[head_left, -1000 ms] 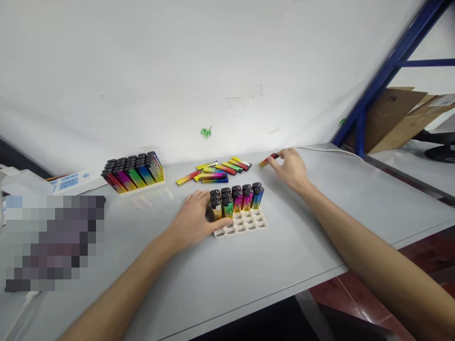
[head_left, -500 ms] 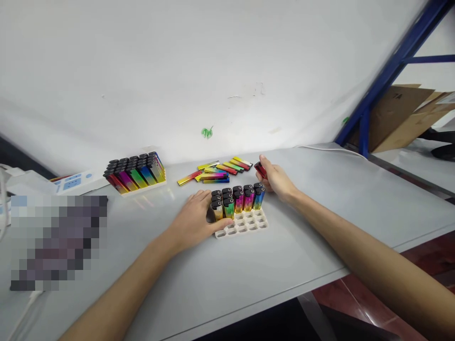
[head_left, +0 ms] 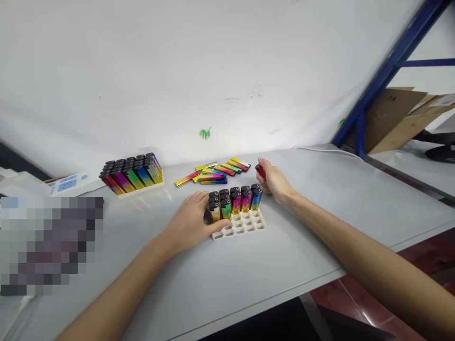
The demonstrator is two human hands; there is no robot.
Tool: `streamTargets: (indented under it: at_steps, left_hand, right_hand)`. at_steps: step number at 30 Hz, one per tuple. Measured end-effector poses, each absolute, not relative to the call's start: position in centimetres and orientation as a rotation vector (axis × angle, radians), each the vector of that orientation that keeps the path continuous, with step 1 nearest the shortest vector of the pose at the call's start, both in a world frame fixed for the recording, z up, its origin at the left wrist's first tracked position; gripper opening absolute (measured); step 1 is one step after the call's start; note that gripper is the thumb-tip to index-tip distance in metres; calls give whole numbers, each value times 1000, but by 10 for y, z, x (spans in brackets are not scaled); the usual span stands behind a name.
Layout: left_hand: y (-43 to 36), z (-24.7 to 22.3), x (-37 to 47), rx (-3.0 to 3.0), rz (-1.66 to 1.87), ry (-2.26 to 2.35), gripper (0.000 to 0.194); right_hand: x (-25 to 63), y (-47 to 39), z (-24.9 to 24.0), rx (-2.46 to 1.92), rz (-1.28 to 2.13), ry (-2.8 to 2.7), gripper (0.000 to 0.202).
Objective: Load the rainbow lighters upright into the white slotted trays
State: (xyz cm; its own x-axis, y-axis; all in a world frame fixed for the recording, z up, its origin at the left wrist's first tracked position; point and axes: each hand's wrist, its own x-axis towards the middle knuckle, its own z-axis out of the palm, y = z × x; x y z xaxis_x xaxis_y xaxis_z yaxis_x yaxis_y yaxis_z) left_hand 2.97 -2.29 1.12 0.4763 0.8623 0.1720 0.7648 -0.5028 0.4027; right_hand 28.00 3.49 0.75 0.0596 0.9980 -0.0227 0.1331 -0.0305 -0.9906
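Observation:
A white tray (head_left: 245,228) with rows of holes stands mid-table, its back and left part filled with upright lighters (head_left: 236,201) in gold, green, pink and blue. Around its left side lies my left hand (head_left: 190,220), thumb along the front of the lighters and fingers at their far side. Right of the tray and slightly behind it, my right hand (head_left: 276,181) is closed on a red lighter (head_left: 260,171), held above the table. Several colourful lighters (head_left: 213,174) lie in a loose pile behind the tray.
A second tray (head_left: 145,188) full of upright lighters stands at the back left. Beyond it is a white power strip (head_left: 73,184), with a pixelated object (head_left: 53,241) nearer. A white cable (head_left: 320,150) runs along the wall. Blue rack posts (head_left: 377,80) and cardboard boxes (head_left: 394,116) are at right.
The whole view has shifted slightly. My right hand has turned a little with the red lighter still in it; my left hand stays at the tray.

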Motion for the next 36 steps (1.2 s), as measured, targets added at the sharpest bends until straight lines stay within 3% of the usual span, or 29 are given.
streamTargets:
  at_steps: [9, 17, 29, 36]
  left_hand:
    - [-22, 9, 29, 2451, 529, 1378, 49]
    - [-23, 11, 30, 2441, 538, 1382, 50]
    - [-23, 10, 29, 2413, 570, 1348, 42]
    - [-25, 9, 31, 2282, 640, 1331, 69]
  right_hand:
    - [282, 38, 6, -1376, 1135, -1221, 48]
    - [287, 38, 6, -1272, 962, -1358, 51]
    - [311, 21, 55, -957, 860, -1504, 34]
    - [292, -13, 65, -846, 706, -1828, 28]
